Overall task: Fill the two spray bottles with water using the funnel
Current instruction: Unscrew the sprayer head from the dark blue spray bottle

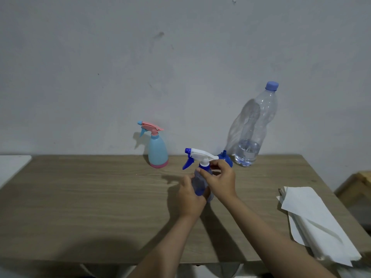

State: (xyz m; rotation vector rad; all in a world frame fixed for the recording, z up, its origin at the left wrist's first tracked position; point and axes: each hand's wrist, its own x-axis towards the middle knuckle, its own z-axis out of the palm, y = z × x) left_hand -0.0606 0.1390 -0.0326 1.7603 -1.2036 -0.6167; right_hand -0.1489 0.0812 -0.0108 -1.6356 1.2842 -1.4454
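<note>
A clear blue spray bottle [198, 183] with a white and blue trigger head [197, 156] stands at the table's middle. My left hand [189, 194] wraps its body. My right hand [220, 177] pinches the blue collar under the trigger head. Behind my right hand a blue funnel [224, 156] lies spout up, mostly hidden. A light blue spray bottle [157, 152] with a pink trigger and pink base stands upright at the back, capped. A large clear water bottle [254, 127] with a blue cap stands at the back right, with a little water at its bottom.
The wooden table [90, 197] runs against a grey wall. A stack of white paper towels [319, 225] lies at the right edge. A wooden piece [357, 185] stands beyond the table's right side, and a white surface [12, 165] adjoins the left end.
</note>
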